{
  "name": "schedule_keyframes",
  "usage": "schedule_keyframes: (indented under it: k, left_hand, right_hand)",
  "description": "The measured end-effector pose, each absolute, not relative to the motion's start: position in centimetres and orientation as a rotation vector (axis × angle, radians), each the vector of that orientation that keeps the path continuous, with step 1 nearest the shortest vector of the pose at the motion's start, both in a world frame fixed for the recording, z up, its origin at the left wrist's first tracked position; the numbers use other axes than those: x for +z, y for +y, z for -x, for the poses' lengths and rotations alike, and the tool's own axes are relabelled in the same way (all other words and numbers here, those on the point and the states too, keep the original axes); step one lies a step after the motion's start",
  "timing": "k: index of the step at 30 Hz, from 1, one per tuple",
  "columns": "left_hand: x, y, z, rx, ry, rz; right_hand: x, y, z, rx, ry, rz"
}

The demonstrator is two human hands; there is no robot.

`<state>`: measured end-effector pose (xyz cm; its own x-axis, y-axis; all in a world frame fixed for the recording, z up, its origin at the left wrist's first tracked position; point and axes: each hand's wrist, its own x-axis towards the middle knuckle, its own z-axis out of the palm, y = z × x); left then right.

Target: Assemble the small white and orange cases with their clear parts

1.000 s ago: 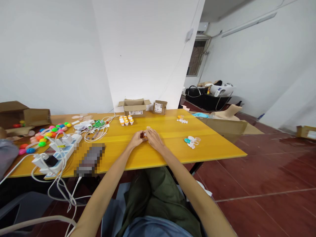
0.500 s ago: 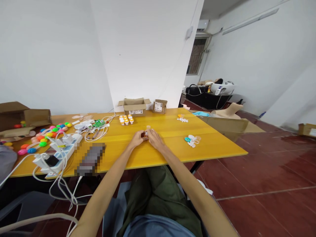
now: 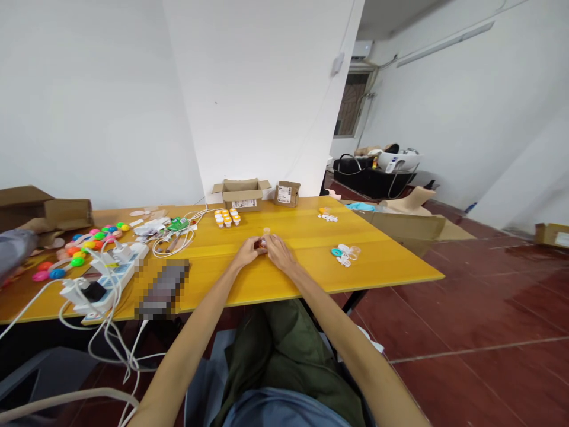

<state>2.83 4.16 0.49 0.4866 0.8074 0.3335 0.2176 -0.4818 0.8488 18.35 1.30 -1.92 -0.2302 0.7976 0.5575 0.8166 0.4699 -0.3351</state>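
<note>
My left hand (image 3: pixel 248 252) and my right hand (image 3: pixel 276 249) meet at the middle of the yellow table (image 3: pixel 293 279). Both pinch a small dark-red object with a white part (image 3: pixel 261 243) held between the fingertips just above the tabletop. What the object is stays too small to tell. A small clear cap (image 3: pixel 267 230) lies just beyond the hands. Several small white bottles with orange caps (image 3: pixel 226 217) stand further back to the left.
Two open cardboard boxes (image 3: pixel 242 193) stand at the far edge by the wall. White and teal round pieces (image 3: pixel 344 252) lie to the right. Cables (image 3: pixel 175 237), a white power strip (image 3: pixel 104 279) and colourful round pieces (image 3: pixel 84 246) crowd the left. A grey sleeve (image 3: pixel 13 252) enters at far left.
My hands have stayed together at the table's middle with only slight finger motion. The grey sleeve at far left has shifted upward and the view has tilted slightly.
</note>
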Motion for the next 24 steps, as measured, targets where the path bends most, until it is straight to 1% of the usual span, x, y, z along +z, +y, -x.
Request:
schedule_keyframes:
  k: [6, 16, 24]
  left_hand:
    - [0.4, 4.0, -2.9, 0.968, 0.853, -1.946]
    - [0.5, 4.0, -2.9, 0.992, 0.859, -1.925]
    - [0.8, 3.7, -3.0, 0.971, 0.868, -1.871]
  right_hand:
    - [-1.8, 1.2, -18.4, -0.069, -1.995, 1.342]
    - [-1.0, 1.2, -18.8, -0.01, -1.991, 1.318]
    - [-0.9, 0.8, -18.6, -0.017, -1.975, 1.402]
